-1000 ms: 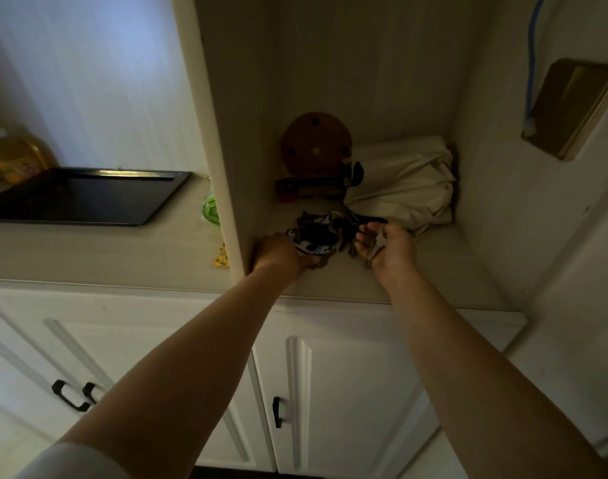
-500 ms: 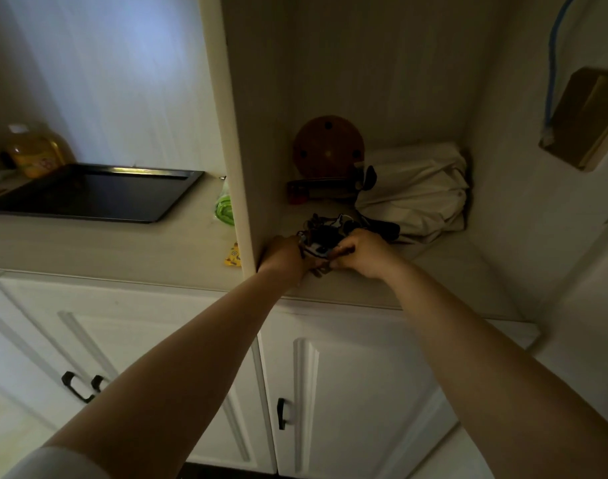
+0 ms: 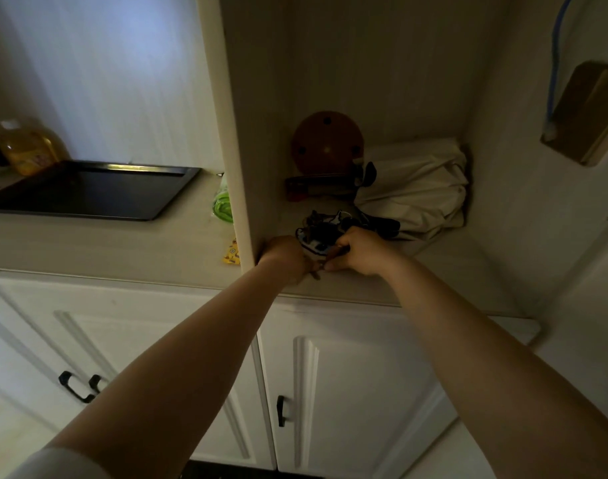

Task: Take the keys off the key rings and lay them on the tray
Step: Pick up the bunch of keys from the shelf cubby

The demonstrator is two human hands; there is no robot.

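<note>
A dark bunch of keys with a black-and-white charm [image 3: 321, 235] lies on the counter inside the open cabinet niche. My left hand [image 3: 284, 257] is closed on the bunch's near left side, right beside the niche's divider. My right hand [image 3: 359, 252] is closed on the bunch's near right side, its fingertips meeting the left hand's over a small key. The black tray [image 3: 88, 190] sits on the counter far to the left, beyond the divider, with nothing visible on it.
A white divider panel [image 3: 233, 133] separates niche and tray. Behind the keys stand a round brown board [image 3: 326, 141], a reddish flat item [image 3: 316, 188] and a cream cloth bag [image 3: 416, 191]. A yellow bottle [image 3: 29, 146], a green object [image 3: 223, 203] and a yellow packet [image 3: 231, 252] sit left.
My right hand has moved left from beside the bunch and closed on it next to my left hand. The camera view has shifted a little to the right.
</note>
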